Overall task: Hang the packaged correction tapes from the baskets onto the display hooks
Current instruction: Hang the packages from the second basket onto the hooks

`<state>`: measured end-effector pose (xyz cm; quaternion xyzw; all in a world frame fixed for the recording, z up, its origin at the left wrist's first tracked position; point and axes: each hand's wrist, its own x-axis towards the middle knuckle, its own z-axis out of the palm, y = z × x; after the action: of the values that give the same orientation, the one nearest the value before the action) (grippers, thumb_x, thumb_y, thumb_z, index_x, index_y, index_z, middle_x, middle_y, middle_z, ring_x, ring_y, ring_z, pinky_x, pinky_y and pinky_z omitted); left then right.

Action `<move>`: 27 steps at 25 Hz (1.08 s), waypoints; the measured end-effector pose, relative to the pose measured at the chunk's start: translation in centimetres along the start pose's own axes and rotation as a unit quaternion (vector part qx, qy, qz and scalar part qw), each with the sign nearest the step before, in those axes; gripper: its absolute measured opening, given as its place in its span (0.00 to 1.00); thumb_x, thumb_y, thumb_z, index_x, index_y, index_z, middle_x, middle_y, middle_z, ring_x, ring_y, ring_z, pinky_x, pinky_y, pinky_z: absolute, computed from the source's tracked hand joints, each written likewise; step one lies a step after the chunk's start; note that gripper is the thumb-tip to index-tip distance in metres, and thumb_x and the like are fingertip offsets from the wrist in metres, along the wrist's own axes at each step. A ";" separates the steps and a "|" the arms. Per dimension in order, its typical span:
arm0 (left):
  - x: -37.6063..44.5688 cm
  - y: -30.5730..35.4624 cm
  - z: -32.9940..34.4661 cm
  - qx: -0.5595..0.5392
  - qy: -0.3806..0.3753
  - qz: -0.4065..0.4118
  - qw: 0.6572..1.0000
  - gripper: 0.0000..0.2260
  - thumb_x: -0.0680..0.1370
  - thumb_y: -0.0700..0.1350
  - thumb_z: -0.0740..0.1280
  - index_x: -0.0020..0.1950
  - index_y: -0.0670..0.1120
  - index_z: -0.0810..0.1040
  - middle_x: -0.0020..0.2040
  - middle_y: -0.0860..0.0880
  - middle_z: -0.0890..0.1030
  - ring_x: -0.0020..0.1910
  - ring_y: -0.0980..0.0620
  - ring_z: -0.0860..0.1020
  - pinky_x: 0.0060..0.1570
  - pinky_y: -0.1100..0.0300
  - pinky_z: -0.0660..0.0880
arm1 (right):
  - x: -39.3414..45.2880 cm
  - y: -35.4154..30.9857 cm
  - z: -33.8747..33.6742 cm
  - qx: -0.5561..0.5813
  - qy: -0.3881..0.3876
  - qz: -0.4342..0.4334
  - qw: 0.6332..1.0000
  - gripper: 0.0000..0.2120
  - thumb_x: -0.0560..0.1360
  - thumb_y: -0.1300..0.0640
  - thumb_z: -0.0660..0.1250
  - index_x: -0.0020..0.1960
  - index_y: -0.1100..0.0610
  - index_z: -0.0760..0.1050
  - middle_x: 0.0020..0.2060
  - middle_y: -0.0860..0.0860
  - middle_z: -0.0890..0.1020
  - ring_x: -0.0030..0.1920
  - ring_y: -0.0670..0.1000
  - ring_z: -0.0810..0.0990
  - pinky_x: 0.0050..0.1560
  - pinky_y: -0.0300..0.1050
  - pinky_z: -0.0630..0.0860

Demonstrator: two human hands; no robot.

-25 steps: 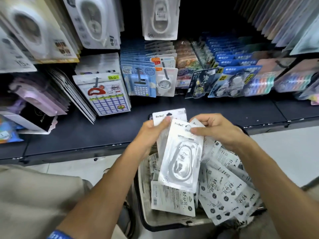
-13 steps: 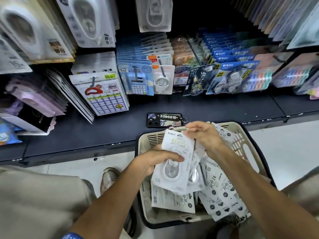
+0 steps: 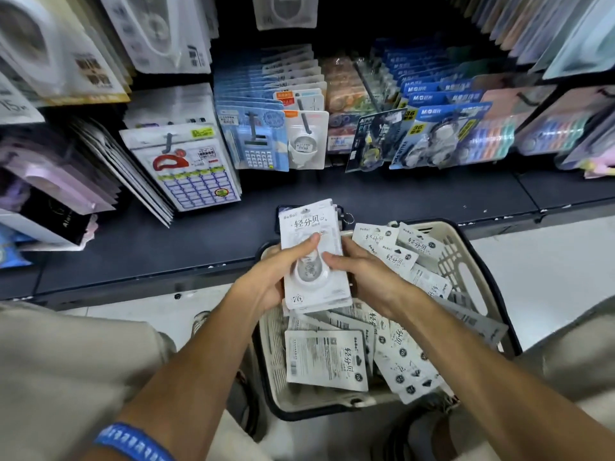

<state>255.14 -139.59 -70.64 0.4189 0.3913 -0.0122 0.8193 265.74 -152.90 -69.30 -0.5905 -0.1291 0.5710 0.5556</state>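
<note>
White carded correction tapes (image 3: 312, 257) are being gripped by left hand (image 3: 269, 281) and right hand (image 3: 362, 277) at centre frame, apparently squaring the stack over the basket (image 3: 466, 271) for hanging.

Dark shelf (image 3: 399, 201) above pale floor (image 3: 549, 277)

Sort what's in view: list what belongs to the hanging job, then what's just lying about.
Job: stack of white packaged correction tapes gripped by left hand and right hand; beige plastic basket with loose white packs.
Lying about: blue calculator cards; black device on the shelf, mostly hidden.
</note>
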 end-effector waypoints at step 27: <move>-1.4 0.8 -2.9 0.349 0.227 0.141 0.899 0.30 0.63 0.43 0.85 0.58 0.55 0.72 0.54 0.56 0.83 0.53 0.51 0.81 0.56 0.53 0.78 | -0.6 1.8 -3.0 -0.226 -0.103 0.129 0.960 0.07 0.72 0.62 0.70 0.44 0.53 0.86 0.49 0.45 0.86 0.51 0.47 0.80 0.58 0.48 0.74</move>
<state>252.63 -137.47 -70.19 0.7198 0.4740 0.0628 0.5033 267.12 -155.52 -71.29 -0.6503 -0.2338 0.6517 0.3128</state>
